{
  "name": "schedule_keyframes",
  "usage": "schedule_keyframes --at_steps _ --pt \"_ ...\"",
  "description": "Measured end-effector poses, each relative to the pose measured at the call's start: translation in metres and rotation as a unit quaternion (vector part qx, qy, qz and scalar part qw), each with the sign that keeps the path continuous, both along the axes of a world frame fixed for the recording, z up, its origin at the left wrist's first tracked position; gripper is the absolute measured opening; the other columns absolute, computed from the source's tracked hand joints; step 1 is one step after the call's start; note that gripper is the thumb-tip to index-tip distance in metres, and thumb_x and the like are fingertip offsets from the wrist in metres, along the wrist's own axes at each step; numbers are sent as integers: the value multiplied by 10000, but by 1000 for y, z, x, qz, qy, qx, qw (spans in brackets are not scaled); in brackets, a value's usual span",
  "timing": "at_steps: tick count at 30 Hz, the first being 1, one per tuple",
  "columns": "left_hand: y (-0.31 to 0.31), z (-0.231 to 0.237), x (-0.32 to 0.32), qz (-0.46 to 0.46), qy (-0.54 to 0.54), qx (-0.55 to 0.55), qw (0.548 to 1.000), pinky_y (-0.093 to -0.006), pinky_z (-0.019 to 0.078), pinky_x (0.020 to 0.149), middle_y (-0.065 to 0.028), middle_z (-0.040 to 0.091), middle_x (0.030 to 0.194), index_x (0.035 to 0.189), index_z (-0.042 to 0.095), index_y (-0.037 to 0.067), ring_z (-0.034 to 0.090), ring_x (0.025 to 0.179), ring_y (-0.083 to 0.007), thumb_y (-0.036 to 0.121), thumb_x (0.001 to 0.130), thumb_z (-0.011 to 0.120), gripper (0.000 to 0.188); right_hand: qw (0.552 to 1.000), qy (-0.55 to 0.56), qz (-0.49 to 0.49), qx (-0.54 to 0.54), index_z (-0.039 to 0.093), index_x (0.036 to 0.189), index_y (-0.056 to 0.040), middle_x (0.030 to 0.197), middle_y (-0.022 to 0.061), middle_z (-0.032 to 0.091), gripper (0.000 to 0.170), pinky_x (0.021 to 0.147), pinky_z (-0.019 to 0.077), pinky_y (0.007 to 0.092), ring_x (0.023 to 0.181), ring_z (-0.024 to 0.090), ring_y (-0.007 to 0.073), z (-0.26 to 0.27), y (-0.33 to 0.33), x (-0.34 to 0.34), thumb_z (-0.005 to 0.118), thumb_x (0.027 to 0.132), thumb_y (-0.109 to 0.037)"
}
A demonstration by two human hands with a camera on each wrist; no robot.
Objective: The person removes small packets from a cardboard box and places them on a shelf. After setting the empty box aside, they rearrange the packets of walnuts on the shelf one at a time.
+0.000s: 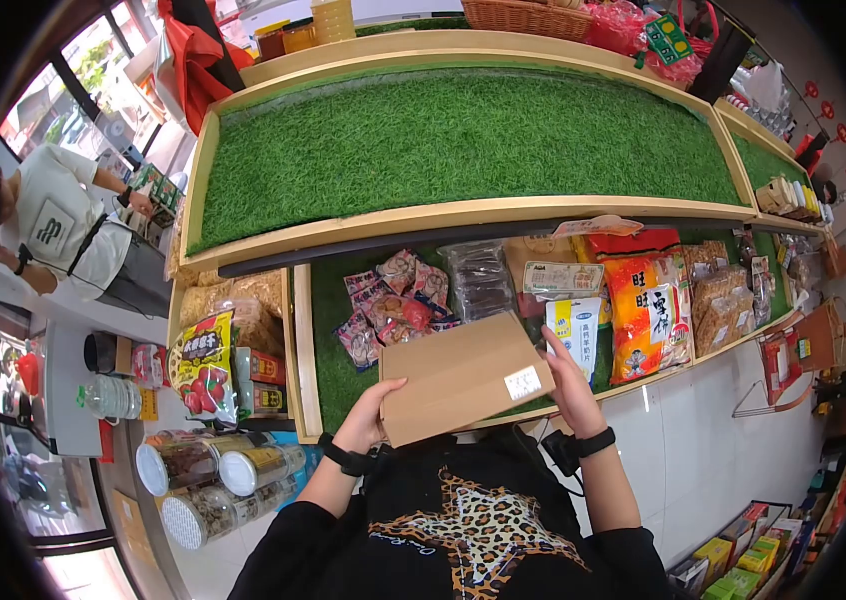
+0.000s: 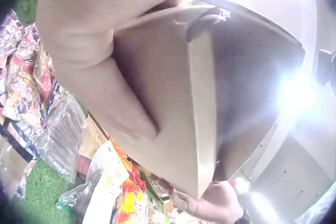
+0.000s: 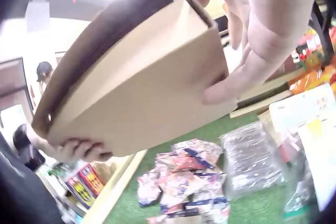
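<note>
A brown cardboard box [image 1: 458, 385] with a white label is held in front of the chest, above the lower shelf. At its left end the left hand [image 1: 363, 415] grips it, thumb along the top edge. The right hand [image 1: 573, 392] holds its right end. In the left wrist view, the left hand's fingers [image 2: 123, 95] lie against the box's side [image 2: 157, 77]. The right wrist view shows the right hand [image 3: 262, 35] at a corner of the box [image 3: 152, 98], while the left hand [image 3: 79, 149] curls round the far end.
An upper shelf tray [image 1: 463, 215] lined with green turf stands beyond. The lower shelf holds pink packets [image 1: 398, 300], an orange snack bag [image 1: 635, 320] and a white pouch [image 1: 573, 335]. Clear jars [image 1: 183, 465] stand at left; a person in a white shirt [image 1: 63, 215] is farther left.
</note>
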State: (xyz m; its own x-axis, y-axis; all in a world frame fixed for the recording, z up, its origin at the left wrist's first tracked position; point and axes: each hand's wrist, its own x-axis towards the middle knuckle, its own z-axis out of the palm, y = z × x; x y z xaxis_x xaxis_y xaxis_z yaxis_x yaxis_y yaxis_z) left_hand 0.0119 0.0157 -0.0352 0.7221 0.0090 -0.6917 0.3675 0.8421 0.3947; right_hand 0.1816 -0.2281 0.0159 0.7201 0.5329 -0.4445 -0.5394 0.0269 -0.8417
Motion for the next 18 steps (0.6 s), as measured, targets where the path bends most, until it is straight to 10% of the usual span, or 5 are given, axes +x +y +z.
schedule_keyframes --at_steps 3,5,18 --pt "-1 -3 -1 30 4 11 999 -337 502 740 -118 571 1006 1131 470 -2 584 899 -207 255 799 576 433 981 -173 62 -57 426 1261 -45 1256 110 440 469 915 349 286 1140 428 203 5 -7 2 409 796 -101" --pt "-1 -3 -2 41 3 20 999 -342 502 739 -116 570 1008 1126 472 -4 585 896 -207 257 799 575 431 850 -468 135 -198 420 1245 -33 1198 153 463 518 940 335 322 1108 435 269 15 -11 -5 442 727 -44" --pt "-5 4 -11 81 -25 43 995 -309 507 726 -109 590 975 1094 491 -18 598 860 -193 234 812 559 384 671 -618 145 -384 501 1058 -11 866 110 516 386 706 442 356 863 522 280 30 -2 -30 549 677 19"
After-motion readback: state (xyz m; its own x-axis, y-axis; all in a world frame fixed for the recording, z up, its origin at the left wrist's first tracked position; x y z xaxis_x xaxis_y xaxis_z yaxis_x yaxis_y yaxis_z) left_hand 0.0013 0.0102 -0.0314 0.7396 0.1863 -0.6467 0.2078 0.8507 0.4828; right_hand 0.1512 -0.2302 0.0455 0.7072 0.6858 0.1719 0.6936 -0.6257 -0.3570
